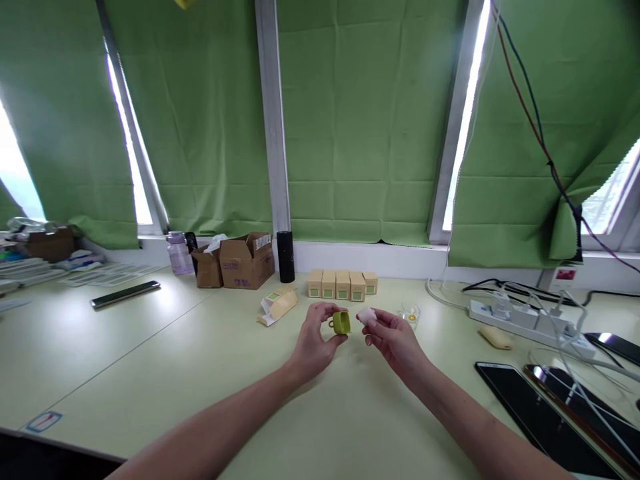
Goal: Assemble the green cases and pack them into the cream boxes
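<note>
Between the thumb and fingers of my left hand (319,341) is a small olive-green case (342,323) with a ring on its left side, its open hollow facing right. Just to the right, my right hand (395,339) pinches a small white piece (367,316); a gap separates it from the green case. Behind my right hand stands a small clear container (411,315) with something yellow in it. An opened kraft box (279,305) lies on its side beyond my left hand. Several small closed kraft boxes (343,285) stand in a row farther back.
Two brown cartons (247,261), a purple bottle (180,253) and a black cylinder (285,257) stand along the wall. A power strip (530,323) with cables, a cream case (496,337) and dark tablets (530,407) lie on the right. A phone (125,294) lies at left.
</note>
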{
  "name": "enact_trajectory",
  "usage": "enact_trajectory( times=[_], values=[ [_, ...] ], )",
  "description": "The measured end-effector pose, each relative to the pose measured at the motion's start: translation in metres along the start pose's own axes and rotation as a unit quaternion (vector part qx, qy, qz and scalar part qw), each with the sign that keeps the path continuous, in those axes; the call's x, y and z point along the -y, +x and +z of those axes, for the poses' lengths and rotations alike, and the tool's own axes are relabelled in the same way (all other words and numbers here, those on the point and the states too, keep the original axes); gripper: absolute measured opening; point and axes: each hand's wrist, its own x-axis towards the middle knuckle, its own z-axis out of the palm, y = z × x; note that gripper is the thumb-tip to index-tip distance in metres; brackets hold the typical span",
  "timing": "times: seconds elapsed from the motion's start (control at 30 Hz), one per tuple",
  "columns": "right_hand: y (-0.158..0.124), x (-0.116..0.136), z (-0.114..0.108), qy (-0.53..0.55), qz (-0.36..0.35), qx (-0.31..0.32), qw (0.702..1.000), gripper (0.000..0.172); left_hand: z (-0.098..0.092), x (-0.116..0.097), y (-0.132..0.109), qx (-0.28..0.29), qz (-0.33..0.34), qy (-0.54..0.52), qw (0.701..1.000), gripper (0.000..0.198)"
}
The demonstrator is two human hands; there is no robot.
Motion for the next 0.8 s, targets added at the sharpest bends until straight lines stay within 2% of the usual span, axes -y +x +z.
enact_trajectory(
  times=[0.23, 0.43, 0.57, 0.8],
  values=[
    [-0.0029, -0.0007, 0.0046, -0.13, -0.052, 0.014, 0.99, 0.057, -0.0017, -0.0039, -0.0004, 0.001, 0.012, 0.021, 1.0, 0.05],
    [-0.0027, -0.0024, 0.0036, -0.227, -0.088, 0.04, 0.969, 0.056, -0.0017, -0.0058, -0.0012, 0.008, 0.026, 0.026, 0.999, 0.051],
    [-0.0038, -0.0058, 0.0028, -0.264, -0.112, 0.054, 0.956, 0.053, -0.0022, -0.0083, -0.0016, 0.015, 0.029, 0.034, 0.999, 0.05],
    [-0.0032, -0.0057, 0.0001, -0.292, -0.112, 0.073, 0.947, 0.049, -0.0012, -0.0076, -0.003, 0.021, 0.042, 0.033, 0.998, 0.051]
  ],
)
